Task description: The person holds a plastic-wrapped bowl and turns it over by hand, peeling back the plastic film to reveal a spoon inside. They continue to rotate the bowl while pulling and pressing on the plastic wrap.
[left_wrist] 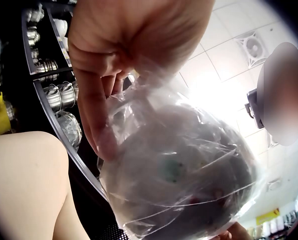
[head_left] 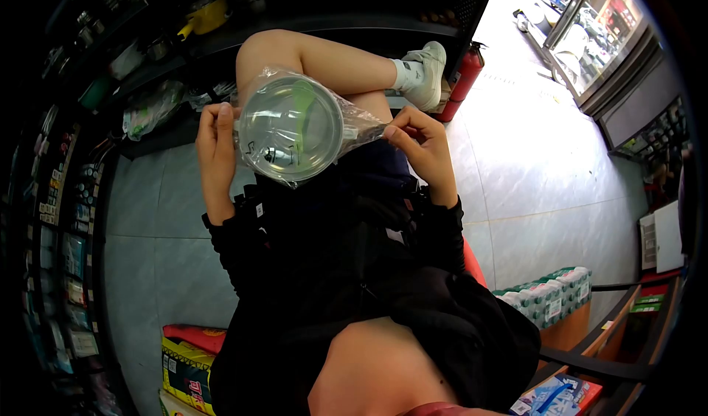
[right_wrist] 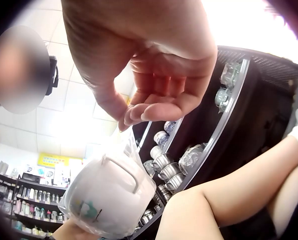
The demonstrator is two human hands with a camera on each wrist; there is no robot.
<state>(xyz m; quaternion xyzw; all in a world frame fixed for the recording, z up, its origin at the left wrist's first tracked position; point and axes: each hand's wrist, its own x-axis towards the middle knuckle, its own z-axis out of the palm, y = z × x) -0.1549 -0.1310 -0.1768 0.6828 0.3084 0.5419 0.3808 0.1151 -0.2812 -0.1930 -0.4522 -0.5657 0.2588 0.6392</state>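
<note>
A white handled bowl (right_wrist: 106, 192) sits inside a clear plastic bag (head_left: 359, 126) above the person's lap, its transparent lid (head_left: 269, 132) facing the head camera and a green spoon (head_left: 302, 110) showing through. The left hand (head_left: 216, 154) grips the bagged bowl at its left edge; the right hand (head_left: 425, 150) pinches the drawn-out end of the bag between thumb and fingers. Beyond the lap, a white sneaker (head_left: 425, 84) is near a red fire extinguisher (head_left: 466, 77), and a yellow pot (head_left: 209, 16) rests on a dark shelf (head_left: 324, 23)
</note>
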